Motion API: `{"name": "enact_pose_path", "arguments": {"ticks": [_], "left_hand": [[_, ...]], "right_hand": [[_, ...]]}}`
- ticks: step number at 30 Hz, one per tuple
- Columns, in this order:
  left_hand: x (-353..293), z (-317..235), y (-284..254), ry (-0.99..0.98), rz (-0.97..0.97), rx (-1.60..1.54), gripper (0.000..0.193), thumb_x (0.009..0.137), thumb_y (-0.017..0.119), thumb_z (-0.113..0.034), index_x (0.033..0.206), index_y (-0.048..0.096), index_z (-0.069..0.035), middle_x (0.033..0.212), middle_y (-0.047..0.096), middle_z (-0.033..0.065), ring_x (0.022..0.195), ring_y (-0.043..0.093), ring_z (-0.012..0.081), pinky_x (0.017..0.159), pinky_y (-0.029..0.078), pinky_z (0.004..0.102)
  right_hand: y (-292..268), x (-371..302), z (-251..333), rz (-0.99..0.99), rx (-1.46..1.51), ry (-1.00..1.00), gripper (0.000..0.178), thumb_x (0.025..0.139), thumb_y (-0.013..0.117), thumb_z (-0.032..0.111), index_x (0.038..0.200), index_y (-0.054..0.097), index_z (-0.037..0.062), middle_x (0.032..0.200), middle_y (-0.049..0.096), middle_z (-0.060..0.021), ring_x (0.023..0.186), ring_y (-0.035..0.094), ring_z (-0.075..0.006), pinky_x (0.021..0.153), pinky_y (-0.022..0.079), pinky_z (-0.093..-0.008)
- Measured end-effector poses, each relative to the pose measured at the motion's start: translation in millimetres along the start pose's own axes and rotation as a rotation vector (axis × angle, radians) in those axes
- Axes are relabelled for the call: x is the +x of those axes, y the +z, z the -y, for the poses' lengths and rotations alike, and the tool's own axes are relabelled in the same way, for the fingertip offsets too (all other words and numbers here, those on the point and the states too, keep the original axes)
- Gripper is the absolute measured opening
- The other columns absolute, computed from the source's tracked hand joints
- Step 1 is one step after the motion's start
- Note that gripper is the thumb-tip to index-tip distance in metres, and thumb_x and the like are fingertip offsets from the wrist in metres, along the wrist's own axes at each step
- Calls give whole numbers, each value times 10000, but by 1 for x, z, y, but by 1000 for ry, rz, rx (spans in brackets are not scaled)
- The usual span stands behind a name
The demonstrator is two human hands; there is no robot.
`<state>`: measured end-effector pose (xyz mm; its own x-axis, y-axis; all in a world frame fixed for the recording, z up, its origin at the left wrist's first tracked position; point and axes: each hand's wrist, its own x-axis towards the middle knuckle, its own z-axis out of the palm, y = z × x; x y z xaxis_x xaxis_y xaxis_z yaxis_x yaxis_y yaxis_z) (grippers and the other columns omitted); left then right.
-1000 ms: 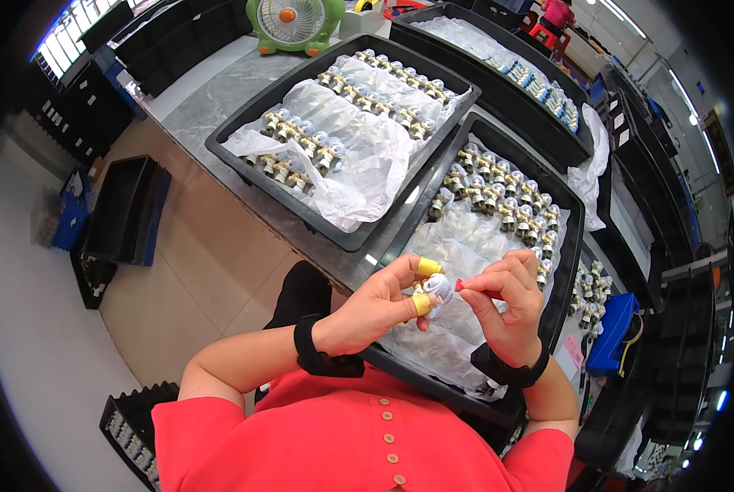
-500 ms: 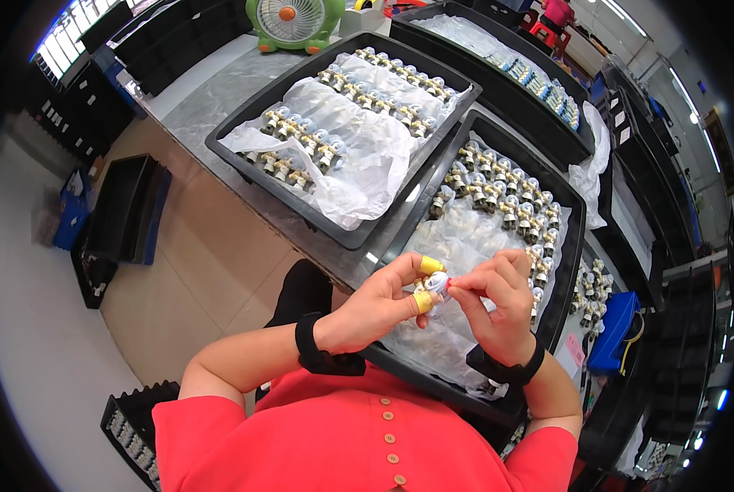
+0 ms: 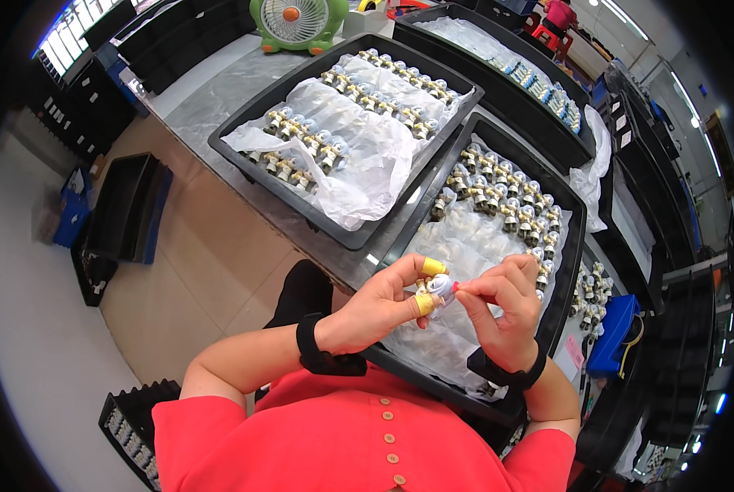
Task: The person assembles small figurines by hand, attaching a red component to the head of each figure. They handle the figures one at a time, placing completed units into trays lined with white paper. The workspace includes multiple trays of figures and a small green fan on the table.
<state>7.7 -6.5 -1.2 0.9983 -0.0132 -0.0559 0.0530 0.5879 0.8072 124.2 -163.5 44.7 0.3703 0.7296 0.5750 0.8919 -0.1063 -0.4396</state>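
My left hand [image 3: 387, 299] is closed round a small figurine [image 3: 442, 286] with a pale, rounded head. Yellow tape wraps the thumb and a finger that pinch it. At the figurine's right side, my right hand [image 3: 505, 307] is closed, its thumb and forefinger pinching a small red piece [image 3: 455, 287] against the head. What the red piece is, I cannot make out. Both hands are above the near part of a black tray [image 3: 578, 238], where rows of similar figurines [image 3: 510, 193] lie on thin white sheeting [image 3: 457, 238].
A second black tray [image 3: 355, 239] with figurines and crumpled sheeting lies to the left. Behind stand a green fan [image 3: 295, 20] and a deeper black tray [image 3: 498, 98]. More figurines [image 3: 592, 295] and a blue box [image 3: 615, 334] are at the right. Another person [image 3: 559, 15] is in the far background.
My right hand has shifted slightly to the right, with the red piece still at its fingertips. The left hand keeps its hold on the figurine, whose head has turned a little.
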Motion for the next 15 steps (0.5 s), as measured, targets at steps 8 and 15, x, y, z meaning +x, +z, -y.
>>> {"name": "enact_pose_path", "arguments": {"ticks": [8, 15], "left_hand": [[0, -4, 1, -7, 5, 15, 301, 923, 584, -118, 1194, 472, -53, 1113, 522, 25, 881, 509, 75, 743, 459, 246], [-1, -3, 2, -6, 12, 30, 304, 922, 584, -112, 1198, 473, -52, 1115, 535, 31, 893, 517, 74, 740, 465, 250]], "right_hand": [[1, 1, -2, -22, 25, 6, 141, 684, 759, 69, 761, 649, 112, 693, 549, 10, 771, 468, -209, 746, 319, -342], [4, 4, -6, -41, -3, 21, 149, 685, 766, 65, 769, 654, 116, 710, 565, 11, 777, 471, -206, 729, 333, -326]]}}
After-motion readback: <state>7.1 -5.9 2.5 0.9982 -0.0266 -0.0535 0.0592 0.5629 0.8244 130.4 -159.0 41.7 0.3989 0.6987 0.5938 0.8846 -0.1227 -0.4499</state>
